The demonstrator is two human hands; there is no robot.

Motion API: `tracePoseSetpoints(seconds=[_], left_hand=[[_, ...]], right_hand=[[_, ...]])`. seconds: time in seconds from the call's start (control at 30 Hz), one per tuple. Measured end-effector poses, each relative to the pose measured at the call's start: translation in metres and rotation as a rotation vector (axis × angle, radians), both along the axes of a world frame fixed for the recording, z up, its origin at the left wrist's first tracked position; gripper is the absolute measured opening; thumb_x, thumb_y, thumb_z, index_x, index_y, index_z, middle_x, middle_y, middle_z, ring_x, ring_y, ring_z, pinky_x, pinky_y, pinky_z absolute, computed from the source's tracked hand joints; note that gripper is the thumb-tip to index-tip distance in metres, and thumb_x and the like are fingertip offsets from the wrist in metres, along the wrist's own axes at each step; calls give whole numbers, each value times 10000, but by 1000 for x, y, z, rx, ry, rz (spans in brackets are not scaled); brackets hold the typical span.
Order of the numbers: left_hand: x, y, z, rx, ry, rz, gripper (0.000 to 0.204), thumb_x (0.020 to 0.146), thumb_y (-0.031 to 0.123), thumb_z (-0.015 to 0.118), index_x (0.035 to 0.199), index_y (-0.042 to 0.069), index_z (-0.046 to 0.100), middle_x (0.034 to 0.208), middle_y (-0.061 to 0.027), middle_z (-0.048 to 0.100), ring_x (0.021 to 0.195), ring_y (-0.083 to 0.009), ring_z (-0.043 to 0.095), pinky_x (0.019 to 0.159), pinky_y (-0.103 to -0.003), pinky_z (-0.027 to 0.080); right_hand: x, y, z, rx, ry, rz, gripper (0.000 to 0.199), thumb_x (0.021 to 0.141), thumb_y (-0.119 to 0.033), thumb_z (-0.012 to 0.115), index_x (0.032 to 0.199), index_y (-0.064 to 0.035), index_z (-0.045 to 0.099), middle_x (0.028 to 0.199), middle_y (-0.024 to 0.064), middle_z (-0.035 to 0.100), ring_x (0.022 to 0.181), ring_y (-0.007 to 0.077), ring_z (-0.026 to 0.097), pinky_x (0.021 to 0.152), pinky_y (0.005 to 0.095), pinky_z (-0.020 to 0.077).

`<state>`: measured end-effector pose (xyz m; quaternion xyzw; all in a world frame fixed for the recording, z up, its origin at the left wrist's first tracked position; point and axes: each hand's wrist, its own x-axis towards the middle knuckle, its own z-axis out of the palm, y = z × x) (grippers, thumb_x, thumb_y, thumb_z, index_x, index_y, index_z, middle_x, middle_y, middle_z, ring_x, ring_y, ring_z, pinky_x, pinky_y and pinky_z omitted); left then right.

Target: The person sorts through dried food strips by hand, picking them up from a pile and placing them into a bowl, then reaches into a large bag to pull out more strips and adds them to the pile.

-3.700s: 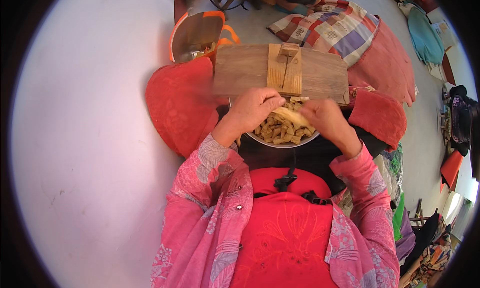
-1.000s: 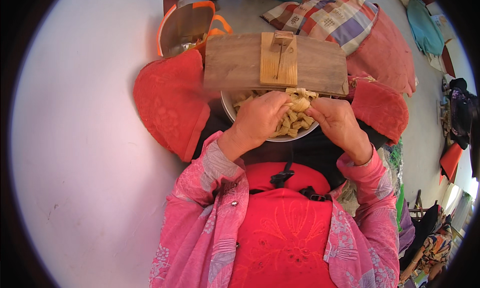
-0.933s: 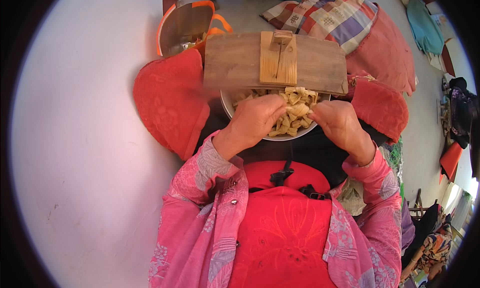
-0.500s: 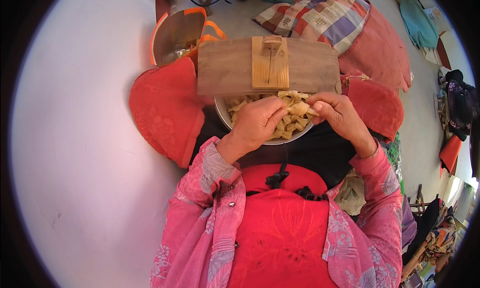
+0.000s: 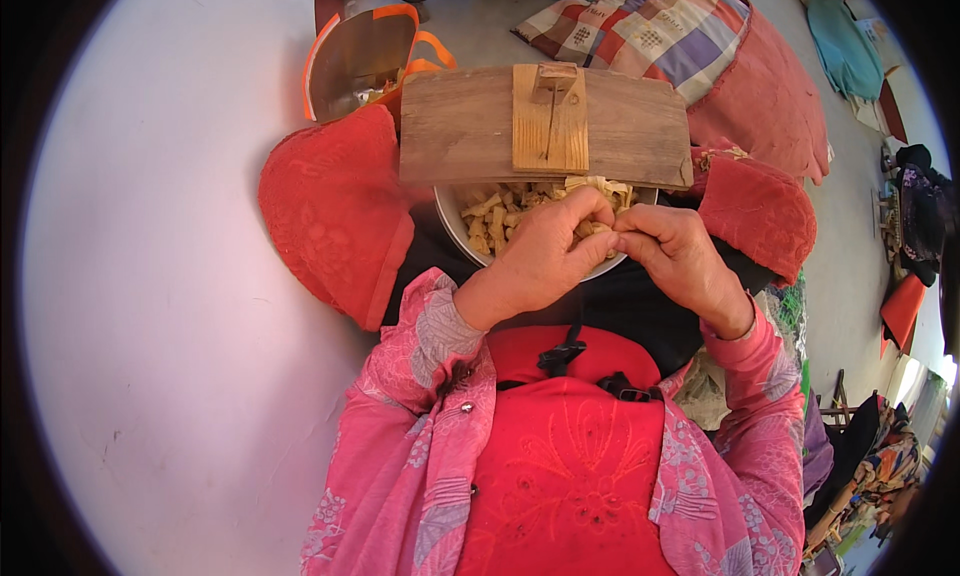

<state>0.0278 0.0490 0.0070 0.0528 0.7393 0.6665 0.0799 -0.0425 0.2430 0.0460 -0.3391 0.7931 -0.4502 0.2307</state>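
A knotted tan strip (image 5: 592,232) is pinched between my two hands, mostly covered by the fingers. My left hand (image 5: 535,259) is closed on it, with thumb and forefinger curled around. My right hand (image 5: 682,263) grips its other side, and the fingertips of both hands nearly touch. Just below them in my lap stands a pale round bowl (image 5: 447,219) of similar tan knotted pieces (image 5: 487,222). The far part of the bowl lies under a wooden board (image 5: 450,126), which carries a lighter wooden block (image 5: 550,141) with a narrow slit.
Red cloth covers (image 5: 335,216) lie over both knees. Beyond the board at the left is an orange-trimmed bag (image 5: 355,66) with scraps inside. A checked cloth (image 5: 640,36) is spread at the far right. Clothes and bags line the right side.
My hands have come closer together, and the left one has moved right and turned inward over the strip. More of the bowl's left side shows.
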Motion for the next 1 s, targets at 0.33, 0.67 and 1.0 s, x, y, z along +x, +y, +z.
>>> tracePoseSetpoints(seconds=[0.33, 0.67, 1.0], left_hand=[[13, -30, -11, -60, -112, 14, 144, 941, 109, 579, 1030, -4, 581, 846, -10, 571, 760, -87, 543, 680, -241, 459], [-3, -23, -13, -323, 128, 27, 180, 927, 226, 581, 909, 49, 601, 744, -169, 602, 684, -362, 582, 630, -387, 460], [-24, -49, -15, -10, -55, 25, 199, 973, 161, 555, 1016, -18, 629, 764, 4, 567, 722, -79, 505, 660, -247, 441]], right_hand=[[-11, 9, -16, 0, -62, -78, 132, 915, -100, 628, 933, 31, 634, 741, 85, 611, 688, 139, 578, 621, 299, 456], [-28, -18, -27, -124, -882, -55, 159, 871, -48, 664, 1020, 7, 649, 863, 37, 667, 773, 98, 645, 685, 230, 546], [-47, -20, -34, -242, -732, -147, 136, 900, -59, 636, 1014, 11, 655, 845, 39, 668, 746, 90, 641, 688, 232, 543]])
